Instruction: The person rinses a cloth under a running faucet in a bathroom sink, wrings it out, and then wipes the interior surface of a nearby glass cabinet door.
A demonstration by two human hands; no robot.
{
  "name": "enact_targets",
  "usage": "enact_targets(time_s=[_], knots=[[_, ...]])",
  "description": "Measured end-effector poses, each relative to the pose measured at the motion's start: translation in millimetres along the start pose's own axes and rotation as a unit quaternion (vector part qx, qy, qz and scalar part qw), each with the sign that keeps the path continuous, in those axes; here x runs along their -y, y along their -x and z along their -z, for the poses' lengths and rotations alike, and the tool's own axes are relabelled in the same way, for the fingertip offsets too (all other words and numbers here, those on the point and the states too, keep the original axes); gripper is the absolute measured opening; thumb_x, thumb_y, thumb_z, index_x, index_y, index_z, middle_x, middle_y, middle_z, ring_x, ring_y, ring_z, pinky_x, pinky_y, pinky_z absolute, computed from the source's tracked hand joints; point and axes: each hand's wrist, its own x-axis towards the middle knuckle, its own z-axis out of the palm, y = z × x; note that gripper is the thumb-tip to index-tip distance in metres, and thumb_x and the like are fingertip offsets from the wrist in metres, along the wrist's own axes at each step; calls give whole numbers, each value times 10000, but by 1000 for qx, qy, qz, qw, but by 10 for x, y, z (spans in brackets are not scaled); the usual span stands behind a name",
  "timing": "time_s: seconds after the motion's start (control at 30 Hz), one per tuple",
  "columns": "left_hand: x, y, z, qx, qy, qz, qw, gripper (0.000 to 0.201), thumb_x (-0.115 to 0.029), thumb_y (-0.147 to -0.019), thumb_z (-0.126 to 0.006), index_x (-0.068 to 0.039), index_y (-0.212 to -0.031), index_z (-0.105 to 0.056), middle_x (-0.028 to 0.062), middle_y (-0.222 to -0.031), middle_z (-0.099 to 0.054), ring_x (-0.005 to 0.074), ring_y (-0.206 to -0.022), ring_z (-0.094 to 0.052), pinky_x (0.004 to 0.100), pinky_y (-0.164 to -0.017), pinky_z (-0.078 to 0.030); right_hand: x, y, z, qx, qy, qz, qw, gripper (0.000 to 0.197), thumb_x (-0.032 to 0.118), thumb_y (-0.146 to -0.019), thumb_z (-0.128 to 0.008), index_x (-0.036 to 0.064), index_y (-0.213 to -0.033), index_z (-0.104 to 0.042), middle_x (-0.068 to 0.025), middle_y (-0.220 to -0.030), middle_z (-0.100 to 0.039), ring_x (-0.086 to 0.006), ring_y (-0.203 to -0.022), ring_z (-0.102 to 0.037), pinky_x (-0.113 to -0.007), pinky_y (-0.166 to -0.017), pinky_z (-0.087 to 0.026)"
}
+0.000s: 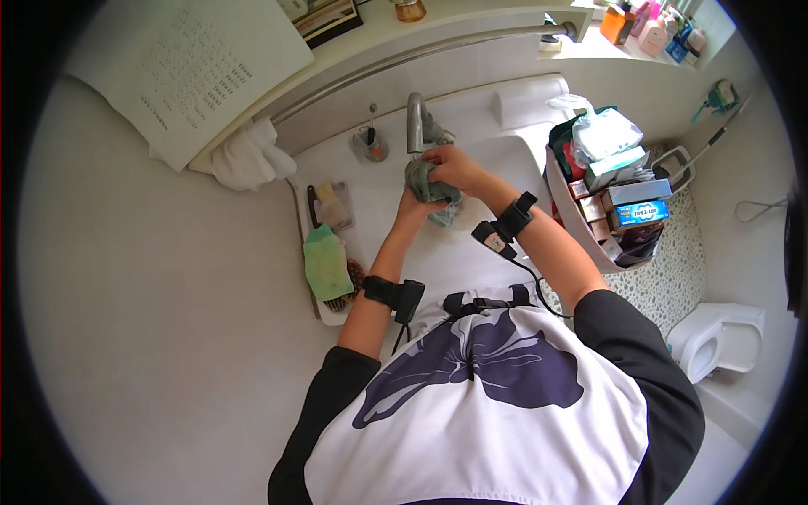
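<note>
Beneath the spout of the faucet (414,124), both my hands are on a bunched grey-green cloth (418,179). My left hand (411,209) grips it from below and from the left, its fingers partly hidden by the folds. From the upper right, my right hand (455,169) closes its fingers over the top of the bundle. Part of the cloth hangs down toward the white sink basin (515,156). Whether water is running cannot be made out clearly. A dark strap with a small device sits on each forearm.
Left on the counter are a clear cup (370,145), a soap dish (334,207), a green cloth (326,263) and a brush (355,273). A white towel (252,156) hangs nearby. To the right stands a bin of boxes (562,189), with a toilet (715,341) beyond.
</note>
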Motion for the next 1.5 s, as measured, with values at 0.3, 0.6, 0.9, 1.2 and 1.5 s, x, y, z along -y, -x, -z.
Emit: enact_targets(time_s=[0.3,0.6,0.9,1.2,1.5], knots=[[184,-161,106,-81,-134,-51,986,307,-71,-657,-704,9,-919,-565,62,-803,-615,153,-754,-583,282,-662,-450,202,-13,63,-58,25,-46,997,297,80,-650,-540,-22,-925,-588,-119,-823,-574,-183,-803,-530,-283,-732,-422],[52,-156,116,-123,-259,-80,955,363,-52,-591,-678,-16,-935,-567,76,-805,-617,173,-727,-581,300,-675,-453,6,-143,134,-66,-96,-82,990,311,79,-617,-576,-45,-902,-582,-104,-834,-561,-188,-767,-532,-272,-667,-442],[280,-112,491,63,-211,69,973,408,-71,-652,-696,6,-1015,-527,51,-877,-589,155,-800,-563,280,-707,-439,120,-117,202,-47,-201,-76,976,253,31,-631,-544,-52,-863,-605,-120,-775,-581,-187,-716,-559,-255,-631,-459],[145,1,391,-35,127,-3,991,362,22,-771,-527,-36,-1125,-476,45,-1040,-531,128,-898,-520,258,-746,-425,-92,200,505,-94,-155,-134,974,336,73,-627,-597,-24,-948,-610,-104,-809,-598,-190,-767,-561,-297,-651,-458],[-260,28,66,12,100,-26,995,387,45,-750,-502,-28,-1130,-479,44,-1029,-536,131,-928,-526,264,-761,-444,-304,263,44,32,170,-2,985,760,49,-543,-730,8,-1219,-386,-140,-1010,-578,-210,-943,-545,-297,-813,-432]])
